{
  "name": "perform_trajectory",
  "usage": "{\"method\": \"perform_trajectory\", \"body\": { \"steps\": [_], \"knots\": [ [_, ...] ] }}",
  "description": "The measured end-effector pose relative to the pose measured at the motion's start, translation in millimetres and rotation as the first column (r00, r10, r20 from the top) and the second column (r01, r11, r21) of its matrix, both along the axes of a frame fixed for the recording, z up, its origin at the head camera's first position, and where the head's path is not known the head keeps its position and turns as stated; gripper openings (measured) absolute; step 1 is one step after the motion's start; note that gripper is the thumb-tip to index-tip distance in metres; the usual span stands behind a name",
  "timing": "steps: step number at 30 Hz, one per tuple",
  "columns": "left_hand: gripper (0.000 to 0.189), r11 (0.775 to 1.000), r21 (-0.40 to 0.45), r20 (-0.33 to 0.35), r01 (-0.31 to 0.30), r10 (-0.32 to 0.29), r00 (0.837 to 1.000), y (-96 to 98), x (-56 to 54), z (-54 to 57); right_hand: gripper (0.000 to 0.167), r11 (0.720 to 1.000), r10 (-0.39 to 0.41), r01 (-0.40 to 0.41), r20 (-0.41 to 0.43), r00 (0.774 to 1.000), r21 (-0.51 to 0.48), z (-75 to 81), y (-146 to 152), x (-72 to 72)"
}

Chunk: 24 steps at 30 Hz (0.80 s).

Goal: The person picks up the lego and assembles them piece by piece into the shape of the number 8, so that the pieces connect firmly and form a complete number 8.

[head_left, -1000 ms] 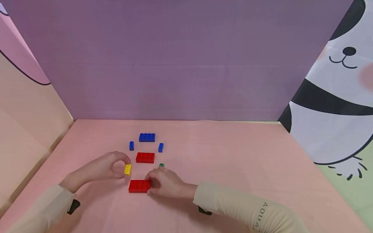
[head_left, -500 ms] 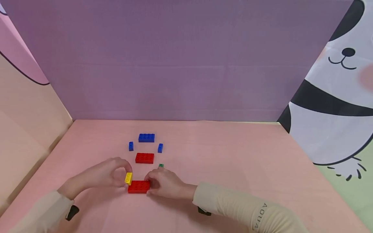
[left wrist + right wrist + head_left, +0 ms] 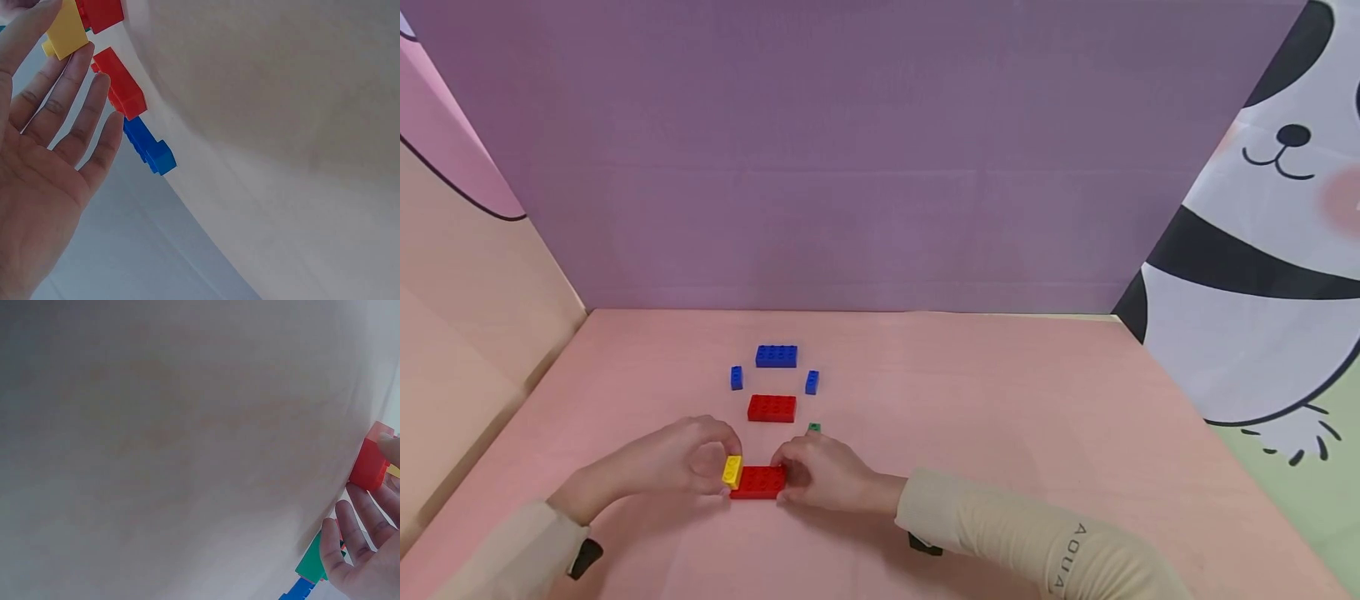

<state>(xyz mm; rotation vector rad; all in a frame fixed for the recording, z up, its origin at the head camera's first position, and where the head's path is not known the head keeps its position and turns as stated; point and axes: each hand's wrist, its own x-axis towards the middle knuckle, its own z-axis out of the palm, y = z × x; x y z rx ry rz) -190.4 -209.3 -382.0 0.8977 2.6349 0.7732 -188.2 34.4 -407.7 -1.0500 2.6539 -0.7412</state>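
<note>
Between thumb and fingertips, my left hand point(image 3: 677, 457) pinches a small yellow brick point(image 3: 732, 472). That brick sits at the left end of the near red brick point(image 3: 762, 482), over its studs; whether it is pressed down I cannot tell. My right hand point(image 3: 831, 473) grips the same red brick by its right end, thumb in front and fingers behind. In the left wrist view the yellow brick point(image 3: 67, 32) meets the red brick point(image 3: 104, 14). The right wrist view has the red brick point(image 3: 370, 461) between thumb and fingers.
A second red brick point(image 3: 772, 408) lies farther back. Behind it are a large blue brick point(image 3: 777, 357) and two small blue bricks, one left point(image 3: 737, 377) and one right point(image 3: 812, 382). A green brick point(image 3: 814, 427) is mostly hidden behind my right hand. A purple wall point(image 3: 880, 167) rises behind the table.
My left hand has brought the yellow brick toward me, from beyond the near red brick onto its left end. The right hand has kept its hold on the red brick.
</note>
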Motion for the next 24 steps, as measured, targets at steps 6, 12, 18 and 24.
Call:
{"method": "perform_trajectory", "body": {
  "steps": [6, 12, 18, 24],
  "knots": [
    [0.038, 1.0, 0.018, 0.006, 0.014, -0.014, 1.0, 1.7, 1.0, 0.4, 0.037, 1.0, 0.009, -0.009, -0.001, 1.0, -0.003, -0.3, 0.3, -0.6],
    [0.038, 1.0, 0.022, 0.017, 0.019, -0.02, 1.0, 3.1, 1.3, 0.5, 0.036, 1.0, 0.004, -0.004, -0.003, 1.0, 0.004, -0.3, 0.5, -0.2],
    [0.035, 0.999, 0.043, 0.016, 0.033, -0.034, 0.999, 3.5, 0.6, -2.6, 0.036, 1.0, 0.002, -0.002, 0.01, 1.0, 0.004, 1.2, 0.4, 0.1],
    [0.03, 0.996, 0.059, -0.015, 0.062, -0.061, 0.998, 2.4, -0.9, -6.3, 0.036, 1.0, 0.01, -0.01, 0.005, 1.0, 0.0, 1.0, 0.3, -0.7]
  ]
}}
